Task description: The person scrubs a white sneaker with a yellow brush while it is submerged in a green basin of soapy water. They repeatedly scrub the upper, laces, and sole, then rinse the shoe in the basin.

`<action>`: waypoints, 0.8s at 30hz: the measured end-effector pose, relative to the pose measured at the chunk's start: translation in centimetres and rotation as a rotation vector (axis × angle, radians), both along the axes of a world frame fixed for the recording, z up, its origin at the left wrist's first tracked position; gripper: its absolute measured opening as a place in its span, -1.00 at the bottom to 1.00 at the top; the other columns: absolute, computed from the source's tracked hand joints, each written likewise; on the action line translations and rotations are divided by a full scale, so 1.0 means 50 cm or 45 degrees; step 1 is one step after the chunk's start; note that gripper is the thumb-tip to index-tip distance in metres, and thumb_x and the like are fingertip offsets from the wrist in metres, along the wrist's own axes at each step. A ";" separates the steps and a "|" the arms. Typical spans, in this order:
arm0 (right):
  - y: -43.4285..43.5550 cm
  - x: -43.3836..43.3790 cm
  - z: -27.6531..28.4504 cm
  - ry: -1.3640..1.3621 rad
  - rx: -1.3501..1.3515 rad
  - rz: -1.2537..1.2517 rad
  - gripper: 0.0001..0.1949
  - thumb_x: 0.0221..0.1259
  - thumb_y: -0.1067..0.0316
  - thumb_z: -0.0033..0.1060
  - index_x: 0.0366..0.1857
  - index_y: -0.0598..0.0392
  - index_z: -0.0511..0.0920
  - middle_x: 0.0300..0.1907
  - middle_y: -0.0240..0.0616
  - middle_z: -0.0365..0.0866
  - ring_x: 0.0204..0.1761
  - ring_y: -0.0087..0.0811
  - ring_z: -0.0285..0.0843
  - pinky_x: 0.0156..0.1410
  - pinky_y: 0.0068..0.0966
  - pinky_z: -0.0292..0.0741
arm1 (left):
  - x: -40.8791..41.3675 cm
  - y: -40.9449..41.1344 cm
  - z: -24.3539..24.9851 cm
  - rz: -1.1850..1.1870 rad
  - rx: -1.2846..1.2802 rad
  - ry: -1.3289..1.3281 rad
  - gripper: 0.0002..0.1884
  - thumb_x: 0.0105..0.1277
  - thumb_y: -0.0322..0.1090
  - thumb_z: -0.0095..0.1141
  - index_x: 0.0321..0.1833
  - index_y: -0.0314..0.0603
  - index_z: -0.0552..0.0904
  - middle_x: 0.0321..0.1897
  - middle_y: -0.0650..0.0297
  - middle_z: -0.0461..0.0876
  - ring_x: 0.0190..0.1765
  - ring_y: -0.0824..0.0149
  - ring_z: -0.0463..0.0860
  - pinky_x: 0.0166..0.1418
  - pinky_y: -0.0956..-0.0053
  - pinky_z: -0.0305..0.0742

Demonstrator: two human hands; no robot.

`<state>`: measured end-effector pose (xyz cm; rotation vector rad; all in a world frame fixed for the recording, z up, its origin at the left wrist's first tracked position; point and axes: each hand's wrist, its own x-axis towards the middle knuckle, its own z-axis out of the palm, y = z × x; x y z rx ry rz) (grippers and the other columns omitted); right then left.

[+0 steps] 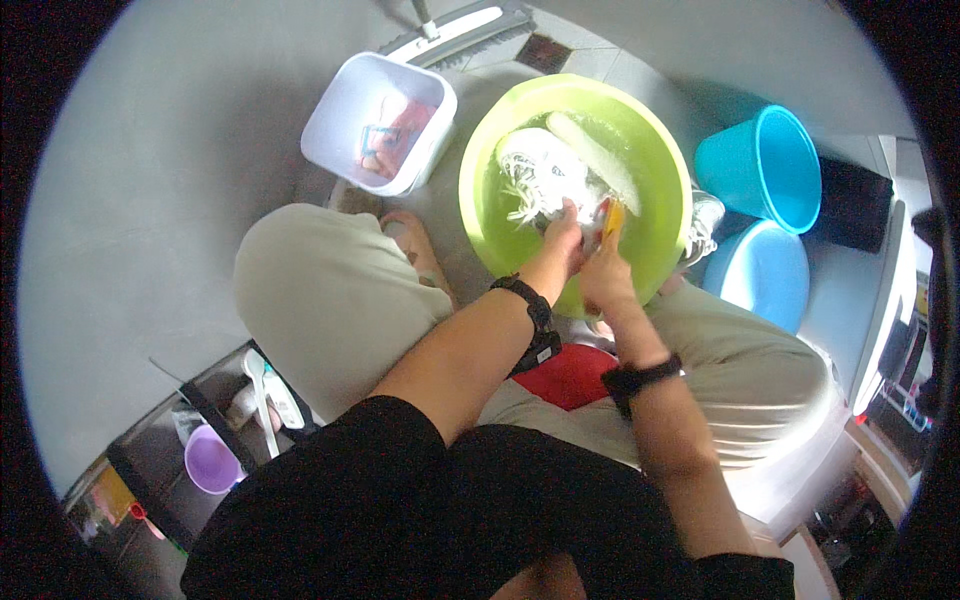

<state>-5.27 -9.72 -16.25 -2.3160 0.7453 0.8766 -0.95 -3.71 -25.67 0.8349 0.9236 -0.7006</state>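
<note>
A lime-green basin [480, 225] with water stands on the floor between my knees. In it lies a white lace-up sneaker [544, 161], its laces trailing loose to the left. My left hand [568, 240] grips the sneaker's near end. Clenched in my right hand [607, 276] is the yellow handle of a brush [614, 220], pointing into the basin against the shoe; its bristles are hidden. Along the far right of the sneaker runs a long pale shape [596, 154], like a shoe sole, though I cannot tell whether it is a separate shoe.
Another white sneaker [705, 221] is right of the basin, beside a turquoise bucket [731, 161] and blue basin [757, 274]. A white bucket [337, 127] holding reddish things stands upper left. Behind are a floor brush [457, 34] and drain [544, 54]. A purple dipper [212, 459] sits lower left.
</note>
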 end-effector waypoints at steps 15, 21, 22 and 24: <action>-0.029 -0.077 0.034 -0.215 0.101 0.109 -0.42 0.31 0.25 -0.19 0.39 0.20 0.04 -0.16 0.31 0.57 -0.15 0.15 0.61 0.02 -0.09 0.52 | 0.023 0.013 0.147 -1.463 0.982 -0.634 -0.54 0.18 -0.01 0.08 -0.13 -0.32 0.68 -0.12 -0.10 0.66 0.00 0.03 0.66 0.03 0.20 0.52; -0.075 -0.011 0.140 -0.356 -0.364 0.107 -0.34 0.31 0.22 -0.16 0.47 -0.07 -0.11 -0.30 0.15 0.65 -0.27 0.08 0.66 -0.12 -0.06 0.57 | 0.055 -0.049 0.156 -0.139 -0.069 -0.335 -0.61 0.40 -0.05 0.00 0.02 -0.26 0.54 -0.11 0.18 0.63 -0.08 0.24 0.60 0.04 0.26 0.47; -0.080 0.009 0.139 -0.408 -0.355 0.109 -0.34 0.31 0.21 -0.15 0.47 -0.08 -0.11 -0.31 0.14 0.66 -0.27 0.08 0.66 -0.12 -0.06 0.58 | 0.059 -0.058 0.151 -0.070 -0.089 -0.351 -0.61 0.40 -0.03 -0.01 0.02 -0.24 0.54 -0.11 0.19 0.62 -0.07 0.23 0.60 0.05 0.25 0.47; -0.062 0.013 0.148 -0.433 -0.285 0.161 -0.34 0.30 0.21 -0.14 0.47 -0.10 -0.11 -0.33 0.14 0.65 -0.25 0.08 0.66 -0.10 -0.07 0.58 | 0.064 -0.053 0.150 0.005 -0.067 -0.304 -0.59 0.41 -0.04 -0.02 0.05 -0.28 0.51 -0.05 0.15 0.58 -0.03 0.20 0.57 0.11 0.24 0.43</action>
